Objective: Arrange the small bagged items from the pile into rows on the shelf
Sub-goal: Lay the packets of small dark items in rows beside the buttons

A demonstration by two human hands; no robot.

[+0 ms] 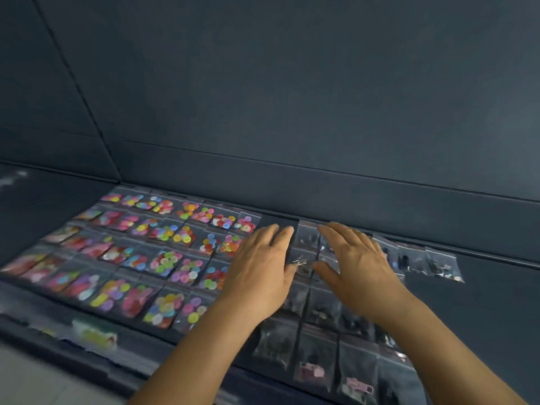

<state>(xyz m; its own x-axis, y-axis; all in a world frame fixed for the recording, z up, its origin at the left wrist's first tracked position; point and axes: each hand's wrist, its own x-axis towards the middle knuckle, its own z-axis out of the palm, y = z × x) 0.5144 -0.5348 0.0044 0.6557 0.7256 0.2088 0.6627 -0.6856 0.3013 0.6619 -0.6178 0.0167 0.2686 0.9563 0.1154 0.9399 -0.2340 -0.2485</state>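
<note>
Small clear bags of bright coloured buttons lie in several neat rows across the left half of the dark shelf. To their right lie rows of clear bags with dark small parts. My left hand lies flat, fingers spread, where the coloured bags meet the dark ones. A short gap away my right hand is also flat and spread over the dark bags. Between the hands a bag with a silvery item shows. Neither hand grips anything. The picture is blurred.
The shelf's dark back wall rises right behind the rows, with a side wall at the left. More dark bags trail to the right. A blurred yellowish packet lies near the front edge.
</note>
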